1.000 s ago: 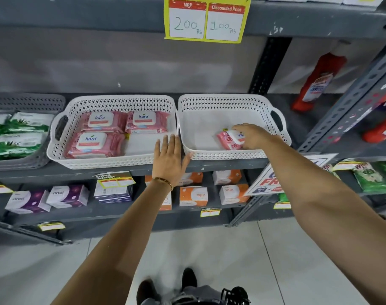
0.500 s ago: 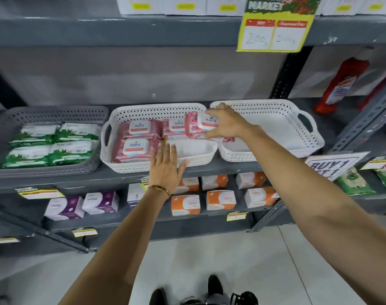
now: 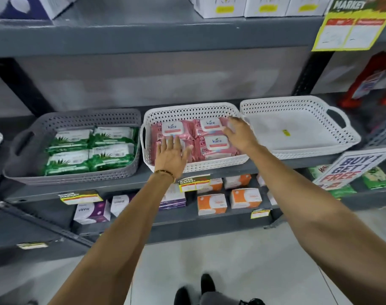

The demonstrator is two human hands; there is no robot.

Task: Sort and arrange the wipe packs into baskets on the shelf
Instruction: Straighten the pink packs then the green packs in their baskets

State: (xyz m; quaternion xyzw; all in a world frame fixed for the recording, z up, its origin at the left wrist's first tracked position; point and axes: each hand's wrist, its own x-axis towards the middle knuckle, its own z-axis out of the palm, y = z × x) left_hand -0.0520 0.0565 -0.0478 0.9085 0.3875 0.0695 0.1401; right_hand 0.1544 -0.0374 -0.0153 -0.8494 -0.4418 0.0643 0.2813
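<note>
Several pink Kara wipe packs [image 3: 214,143] lie flat in the middle white basket [image 3: 188,112] on the shelf. My left hand [image 3: 172,156] rests flat, fingers spread, on the front left pink pack. Over the basket's right side my right hand [image 3: 239,134] hovers with fingers apart, touching the back right pack and holding nothing. The grey basket [image 3: 88,116] on the left holds several green wipe packs [image 3: 90,148]. On the right, the other white basket [image 3: 297,102] contains only a small yellow sticker.
A lower shelf carries purple boxes [image 3: 91,211] and orange boxes [image 3: 211,203]. A "Buy 1 Get 1 Free" sign [image 3: 350,168] leans at the right. Red bottles [image 3: 370,82] stand at the far right. White boxes sit on the shelf above. Grey tiled floor lies below.
My right hand carried the last pink pack from the right basket into the middle one and let it go. My left hand slid from the basket's front rim onto a pack.
</note>
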